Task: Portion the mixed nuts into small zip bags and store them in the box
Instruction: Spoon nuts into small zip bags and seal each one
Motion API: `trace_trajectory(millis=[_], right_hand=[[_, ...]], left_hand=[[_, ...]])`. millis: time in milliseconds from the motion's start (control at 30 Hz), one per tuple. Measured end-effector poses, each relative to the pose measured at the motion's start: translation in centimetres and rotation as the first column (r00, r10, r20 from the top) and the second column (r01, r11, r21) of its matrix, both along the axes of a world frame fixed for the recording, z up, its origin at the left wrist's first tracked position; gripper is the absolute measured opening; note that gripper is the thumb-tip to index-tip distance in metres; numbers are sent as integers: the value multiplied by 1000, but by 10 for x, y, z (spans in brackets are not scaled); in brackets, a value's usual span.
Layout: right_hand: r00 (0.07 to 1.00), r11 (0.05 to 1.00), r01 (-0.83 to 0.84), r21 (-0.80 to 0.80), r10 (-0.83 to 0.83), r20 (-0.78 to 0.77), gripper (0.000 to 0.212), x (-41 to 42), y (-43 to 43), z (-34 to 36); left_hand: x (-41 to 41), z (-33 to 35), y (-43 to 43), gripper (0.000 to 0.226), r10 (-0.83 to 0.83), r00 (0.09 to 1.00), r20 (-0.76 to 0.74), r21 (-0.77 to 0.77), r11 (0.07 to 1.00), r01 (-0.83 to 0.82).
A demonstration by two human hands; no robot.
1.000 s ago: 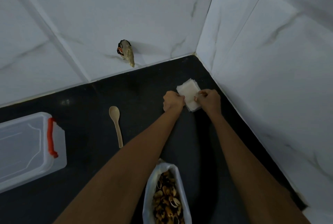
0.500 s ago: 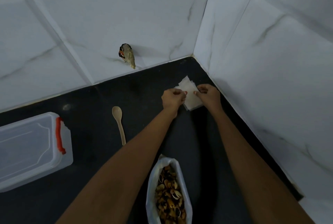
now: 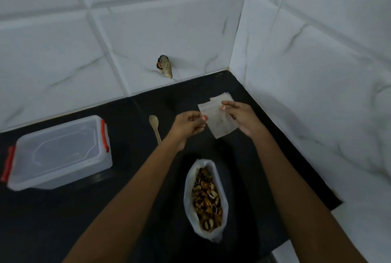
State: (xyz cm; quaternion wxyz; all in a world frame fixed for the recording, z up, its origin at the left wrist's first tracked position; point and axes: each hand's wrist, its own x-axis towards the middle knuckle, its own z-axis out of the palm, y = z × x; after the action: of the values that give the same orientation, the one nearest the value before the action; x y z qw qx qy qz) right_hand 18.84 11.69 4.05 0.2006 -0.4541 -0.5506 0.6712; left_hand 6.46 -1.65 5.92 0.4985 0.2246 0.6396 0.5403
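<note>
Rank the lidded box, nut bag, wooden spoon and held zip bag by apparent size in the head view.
1. Lidded box
2. Nut bag, though it is nearest the camera
3. Zip bag
4. Wooden spoon, handle end hidden

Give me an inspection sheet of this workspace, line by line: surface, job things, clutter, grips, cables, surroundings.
Surface: black counter, running into a corner.
Job's things: one zip bag held up, looks empty; stack of zip bags behind it; open bag of mixed nuts near the person; clear box with red clasps at left, lid on; wooden spoon lying between the box and the hands.
Clutter: small dark-and-tan object against the back wall; cannot tell what it is.
Grips: left hand pinches the zip bag's left edge; right hand holds its upper right.
Cables: nothing seen.
Surroundings: white marbled tiled walls behind and to the right.
</note>
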Motion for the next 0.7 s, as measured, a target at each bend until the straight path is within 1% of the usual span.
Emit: trace_trajectory(millis=[100,200,333,433,533,600,700], right_hand=[[995,996,-56,-68,50,-87,18,10,-37,18],[986,987,-83,-135,62,-158,22,19,-78,27],[981,982,-105,-159,75,-180,22,28,-130,29],[982,981,-158,-115,144,-119,20,35,-166,23],[966,966,-259,-6,259,-5,15,38,-197,16],[960,959,-279,59,277,32,14,37,-213,15],[967,961,-256,103,254,32,16,34,-231,14]], left_hand=[[1,9,-39,10,0,1000,-8,-13,1000,0],[6,14,-77,12,50,999,-21,-31,998,-51],[17,17,-118,16,126,991,-34,-54,990,-128],[25,14,-147,15,175,971,-165,-53,981,-186],[29,8,-173,12,192,925,-327,-5,979,-205],[30,5,-187,14,168,889,-426,1,983,-185],[28,1,-206,14,134,866,-481,-19,986,-164]])
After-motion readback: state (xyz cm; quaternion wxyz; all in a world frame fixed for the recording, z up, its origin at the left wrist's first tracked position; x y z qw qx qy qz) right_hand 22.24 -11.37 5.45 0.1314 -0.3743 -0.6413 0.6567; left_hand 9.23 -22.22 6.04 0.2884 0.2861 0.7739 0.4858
